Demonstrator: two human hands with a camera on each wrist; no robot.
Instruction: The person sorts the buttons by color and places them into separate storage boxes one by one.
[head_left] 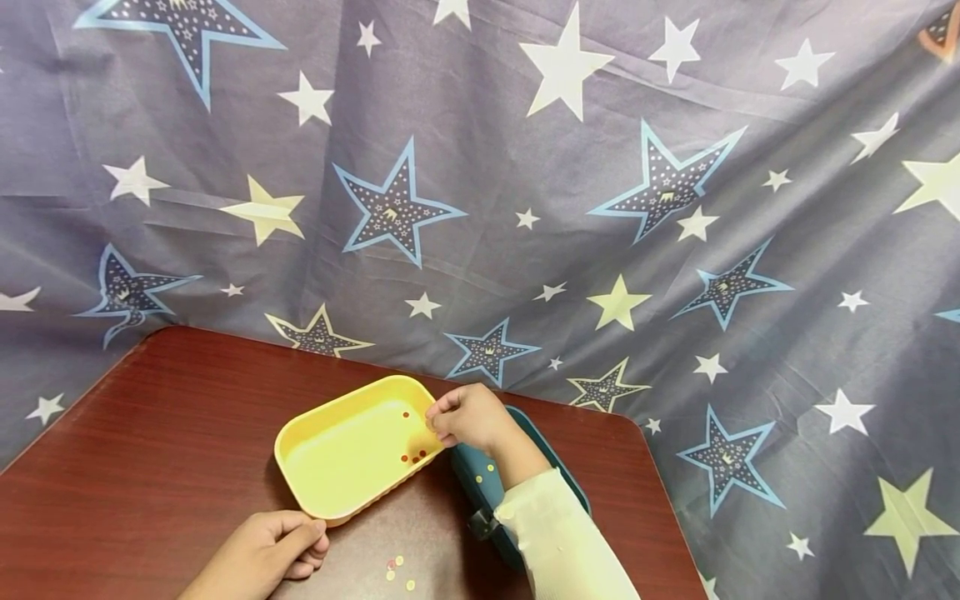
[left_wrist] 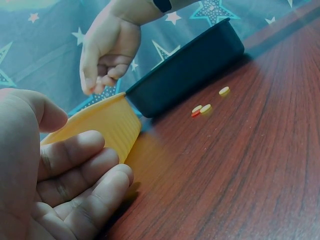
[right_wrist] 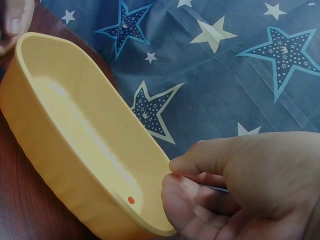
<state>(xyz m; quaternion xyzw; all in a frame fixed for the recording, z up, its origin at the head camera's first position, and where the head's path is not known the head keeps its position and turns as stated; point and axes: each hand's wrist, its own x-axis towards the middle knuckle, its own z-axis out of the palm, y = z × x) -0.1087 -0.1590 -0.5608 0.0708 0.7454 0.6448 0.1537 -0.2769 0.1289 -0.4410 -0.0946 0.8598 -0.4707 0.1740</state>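
My left hand (head_left: 266,550) pinches the near-left corner of a yellow plastic basket (head_left: 345,508) between thumb and fingers. Several small red discs (head_left: 405,458) lie inside at its right end. Over that right end is my right hand (head_left: 472,421), thumb and fingertips drawn together close above the rim; I cannot tell whether a disc is between them. The right wrist view shows its thumb and fingers (right_wrist: 182,195) right at the rim, near one red disc (right_wrist: 131,200). Partly under the right forearm stands a dark blue basket (head_left: 468,467) with two yellow discs (head_left: 485,473).
On the brown wooden table (head_left: 172,442), near the front, lie several loose yellow discs (head_left: 410,585) and one red disc (left_wrist: 195,113). A star-patterned curtain (head_left: 525,275) hangs right behind the table. The right wrist wears a dark band (left_wrist: 162,4).
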